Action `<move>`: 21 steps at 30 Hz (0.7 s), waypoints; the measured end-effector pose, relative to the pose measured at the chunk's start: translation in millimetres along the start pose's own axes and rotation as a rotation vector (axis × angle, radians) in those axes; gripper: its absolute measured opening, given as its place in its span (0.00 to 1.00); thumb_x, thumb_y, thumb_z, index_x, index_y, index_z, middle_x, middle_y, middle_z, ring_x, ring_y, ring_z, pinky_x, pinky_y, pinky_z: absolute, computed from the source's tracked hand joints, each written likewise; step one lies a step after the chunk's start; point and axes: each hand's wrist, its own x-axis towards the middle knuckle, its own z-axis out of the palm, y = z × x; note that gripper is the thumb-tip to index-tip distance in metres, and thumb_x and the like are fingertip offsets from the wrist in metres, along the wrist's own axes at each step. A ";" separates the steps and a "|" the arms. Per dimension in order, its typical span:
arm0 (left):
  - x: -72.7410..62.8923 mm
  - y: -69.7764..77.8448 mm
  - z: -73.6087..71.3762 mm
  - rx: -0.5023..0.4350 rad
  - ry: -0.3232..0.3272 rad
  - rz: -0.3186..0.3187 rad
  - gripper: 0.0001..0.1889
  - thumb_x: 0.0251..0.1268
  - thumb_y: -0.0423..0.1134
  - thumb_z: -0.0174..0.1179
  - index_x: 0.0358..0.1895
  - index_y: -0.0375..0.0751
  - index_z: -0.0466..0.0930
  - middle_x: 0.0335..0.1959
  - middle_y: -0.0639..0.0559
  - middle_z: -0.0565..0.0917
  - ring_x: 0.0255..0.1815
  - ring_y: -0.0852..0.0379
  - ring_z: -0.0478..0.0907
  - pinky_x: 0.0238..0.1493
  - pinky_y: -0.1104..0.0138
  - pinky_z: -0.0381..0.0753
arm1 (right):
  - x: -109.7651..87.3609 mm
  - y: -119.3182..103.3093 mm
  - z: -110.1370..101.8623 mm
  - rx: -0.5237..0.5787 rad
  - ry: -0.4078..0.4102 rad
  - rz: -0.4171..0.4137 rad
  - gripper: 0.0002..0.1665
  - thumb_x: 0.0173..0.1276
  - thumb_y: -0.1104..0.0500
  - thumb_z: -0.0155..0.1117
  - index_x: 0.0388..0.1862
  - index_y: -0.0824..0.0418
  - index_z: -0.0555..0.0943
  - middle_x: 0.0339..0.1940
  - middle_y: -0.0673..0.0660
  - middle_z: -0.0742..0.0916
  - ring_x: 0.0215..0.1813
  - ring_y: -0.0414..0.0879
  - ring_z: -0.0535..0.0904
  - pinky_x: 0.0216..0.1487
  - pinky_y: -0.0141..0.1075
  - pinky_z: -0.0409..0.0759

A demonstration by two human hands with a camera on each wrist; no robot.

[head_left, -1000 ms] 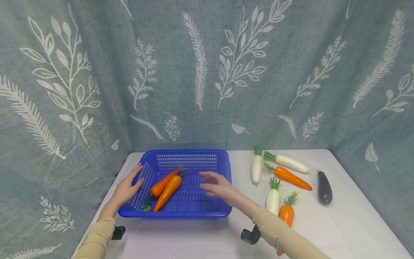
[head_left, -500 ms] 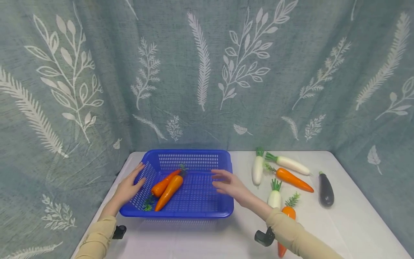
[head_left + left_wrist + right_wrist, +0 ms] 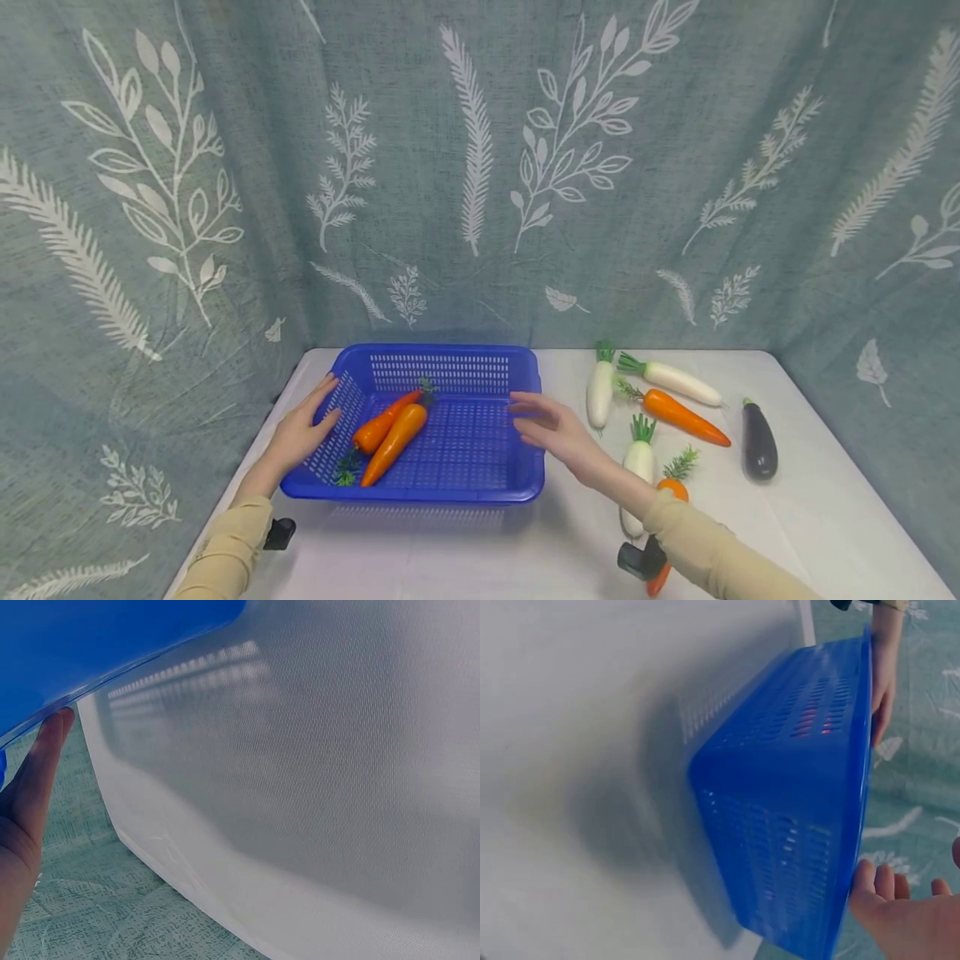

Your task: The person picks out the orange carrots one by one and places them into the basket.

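Observation:
A blue plastic basket (image 3: 412, 493) stands on the white table in the head view. Two carrots (image 3: 397, 437) lie in its left half. At the left rim rests my left hand (image 3: 296, 433), its fingers fairly straight; in the left wrist view, fingertips (image 3: 64, 720) touch the rim from below. My right hand (image 3: 555, 429) is at the basket's right rim with loosely extended fingers, and some fingers reach over the edge. The right wrist view shows that hand (image 3: 907, 922) against the rim, holding no vegetable. How firmly either hand touches the basket, I cannot tell.
Right of the basket lie several white radishes (image 3: 678, 383), a carrot (image 3: 686, 417) and an eggplant (image 3: 760, 442). Another carrot (image 3: 673, 489) and a radish (image 3: 639, 462) are partly hidden by my right arm. A patterned green curtain (image 3: 480, 167) hangs behind the table.
My right hand has moved right, from over the basket's inside to its right rim. The left hand stays at the left rim. The carrots keep their places in the basket.

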 end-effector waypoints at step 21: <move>0.9 -3.8 2.0 0.001 0.020 -0.004 0.29 0.71 0.37 0.49 0.71 0.31 0.56 0.74 0.33 0.55 0.71 0.30 0.56 0.69 0.39 0.56 | -23.9 8.3 -57.6 -0.132 0.095 0.118 0.31 0.68 0.57 0.59 0.68 0.64 0.66 0.64 0.70 0.75 0.64 0.64 0.73 0.59 0.47 0.78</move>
